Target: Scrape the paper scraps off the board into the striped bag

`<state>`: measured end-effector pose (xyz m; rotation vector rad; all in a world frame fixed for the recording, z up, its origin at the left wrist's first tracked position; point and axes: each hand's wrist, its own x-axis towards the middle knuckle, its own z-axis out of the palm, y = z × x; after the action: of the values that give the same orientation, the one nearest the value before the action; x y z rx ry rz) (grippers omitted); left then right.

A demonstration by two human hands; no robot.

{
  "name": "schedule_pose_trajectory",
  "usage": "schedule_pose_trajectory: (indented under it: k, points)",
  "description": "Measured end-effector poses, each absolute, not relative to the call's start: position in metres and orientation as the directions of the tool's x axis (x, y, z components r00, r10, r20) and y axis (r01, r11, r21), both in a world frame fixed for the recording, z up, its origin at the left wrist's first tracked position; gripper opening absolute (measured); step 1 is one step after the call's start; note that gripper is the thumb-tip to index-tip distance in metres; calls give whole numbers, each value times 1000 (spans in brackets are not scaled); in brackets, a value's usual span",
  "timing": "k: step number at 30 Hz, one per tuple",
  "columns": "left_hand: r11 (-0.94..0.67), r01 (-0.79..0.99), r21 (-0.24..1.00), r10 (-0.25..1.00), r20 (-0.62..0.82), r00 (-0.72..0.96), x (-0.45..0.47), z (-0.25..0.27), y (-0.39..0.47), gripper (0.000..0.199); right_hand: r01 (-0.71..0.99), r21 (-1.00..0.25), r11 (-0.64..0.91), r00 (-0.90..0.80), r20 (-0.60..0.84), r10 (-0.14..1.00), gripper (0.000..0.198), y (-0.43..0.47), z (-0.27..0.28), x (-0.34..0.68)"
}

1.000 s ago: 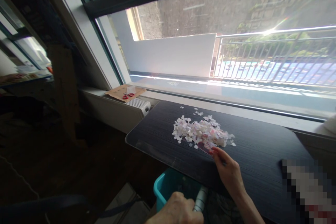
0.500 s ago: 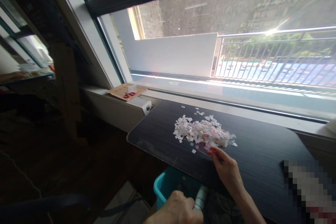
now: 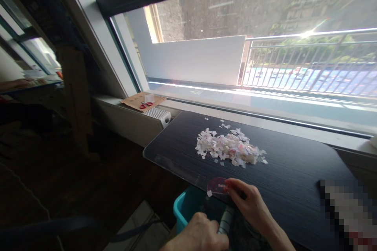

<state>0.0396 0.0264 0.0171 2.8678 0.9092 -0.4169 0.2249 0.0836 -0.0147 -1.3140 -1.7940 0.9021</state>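
Note:
My right hand (image 3: 246, 198) pinches a round translucent pink plastic disc (image 3: 214, 185) by its right side, at the front edge of the dark table. A small white paper square (image 3: 209, 193) is at the disc's lower left edge, above the turquoise bin (image 3: 179, 208). Below the table edge, my left hand (image 3: 200, 233) is closed around a pale tube with dark rings (image 3: 226, 219), by the bin's mouth. Whether the tube belongs to the bin is unclear. Farther back on the table lies a heap of white and pinkish paper bits (image 3: 229, 147).
The dark table (image 3: 294, 168) stands against a window sill. Red-handled scissors (image 3: 146, 105) lie on brown paper (image 3: 129, 103) beside a white radiator (image 3: 159, 115). A pixelated object (image 3: 347, 211) sits at the right. A cable (image 3: 32, 200) crosses the floor.
My right hand has drawn the disc from the heap's front toward me and slightly left, to the table edge above the bin. A paper square has come along with it. My left hand stays put.

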Motion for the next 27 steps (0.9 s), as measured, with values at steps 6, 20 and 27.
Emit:
schedule_pose_trajectory:
  k: [6, 20, 27]
  points:
    - [-808, 588, 16, 561, -281, 779, 39, 18, 26, 10, 484, -849, 213, -160, 154, 975, 26, 79, -13, 225]
    - [-715, 697, 47, 689, -119, 715, 0, -8, 22, 13, 674, -722, 155, 171, 357, 918, 36, 115, -21, 249]
    - [-572, 813, 111, 805, -113, 582, -16, -5, 14, 11, 645, -739, 192, 123, 349, 929, 35, 112, -19, 241]
